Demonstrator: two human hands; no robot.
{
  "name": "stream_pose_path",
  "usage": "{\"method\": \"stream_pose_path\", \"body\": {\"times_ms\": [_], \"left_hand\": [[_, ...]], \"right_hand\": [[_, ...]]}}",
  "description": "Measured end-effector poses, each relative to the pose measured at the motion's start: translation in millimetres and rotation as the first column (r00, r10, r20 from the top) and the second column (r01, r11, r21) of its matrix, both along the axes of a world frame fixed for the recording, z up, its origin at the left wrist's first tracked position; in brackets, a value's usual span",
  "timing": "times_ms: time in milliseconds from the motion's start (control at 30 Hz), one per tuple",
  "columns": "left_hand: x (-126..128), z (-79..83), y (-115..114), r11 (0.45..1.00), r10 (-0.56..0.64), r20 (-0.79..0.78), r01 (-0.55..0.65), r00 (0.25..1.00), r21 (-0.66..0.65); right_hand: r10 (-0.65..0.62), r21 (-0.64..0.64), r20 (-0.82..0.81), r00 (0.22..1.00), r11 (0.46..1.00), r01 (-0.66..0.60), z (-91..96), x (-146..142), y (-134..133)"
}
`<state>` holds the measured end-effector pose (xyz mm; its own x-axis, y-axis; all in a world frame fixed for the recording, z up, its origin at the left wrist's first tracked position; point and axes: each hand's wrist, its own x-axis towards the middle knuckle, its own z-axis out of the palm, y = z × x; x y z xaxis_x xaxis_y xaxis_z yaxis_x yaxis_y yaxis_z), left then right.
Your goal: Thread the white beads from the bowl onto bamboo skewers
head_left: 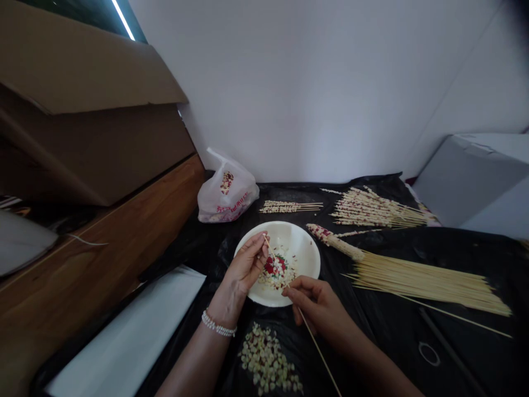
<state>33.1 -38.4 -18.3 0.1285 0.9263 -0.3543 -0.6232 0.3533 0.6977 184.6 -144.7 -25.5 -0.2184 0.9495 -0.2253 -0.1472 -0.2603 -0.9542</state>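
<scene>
Plastic bag (228, 194) beyond the skewer (319, 352) bears illegible lettering (237, 204).

The bowl (313, 263) has a bag (227, 194) behind it, leftward; sticks (430, 280) right; loose kernels (268, 361) in front.

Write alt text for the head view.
A person's left hand and right hand hold a thin stick over a white bowl containing small pale pieces. A loose pile lies nearer on black sheeting; a plastic bag sits behind, with bare sticks at right.
</scene>
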Motion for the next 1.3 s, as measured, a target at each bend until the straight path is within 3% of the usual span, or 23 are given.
{"method": "stream_pose_path", "body": {"times_ms": [200,900,1133,1300], "left_hand": [[1.2,0.4,0.1,1.0,0.023,0.025,-0.023,0.999,0.006],[7.4,-2.5,-5.3,0.967,0.11,-0.237,-0.049,0.965,0.249],[5.6,1.8,-3.6,0.997,0.011,0.005,-0.012,1.0,0.081],[4.3,2.1,-1.4,1.0,0.004,0.078,-0.006,0.997,0.02]], "right_hand": [[-0.007,-0.005,-0.006,1.0,1.0,0.007,0.5,-1.7,0.0],[0.031,-0.071,-0.165,0.986,0.997,-0.044,1.5,-5.0,-4.0],[-0.014,-0.008,-0.036,0.999,1.0,0.014,-0.1,-2.7,-2.0],[-0.008,0.011,-0.002,1.0,1.0,0.008,-0.6,-3.3,-1.9]]}}
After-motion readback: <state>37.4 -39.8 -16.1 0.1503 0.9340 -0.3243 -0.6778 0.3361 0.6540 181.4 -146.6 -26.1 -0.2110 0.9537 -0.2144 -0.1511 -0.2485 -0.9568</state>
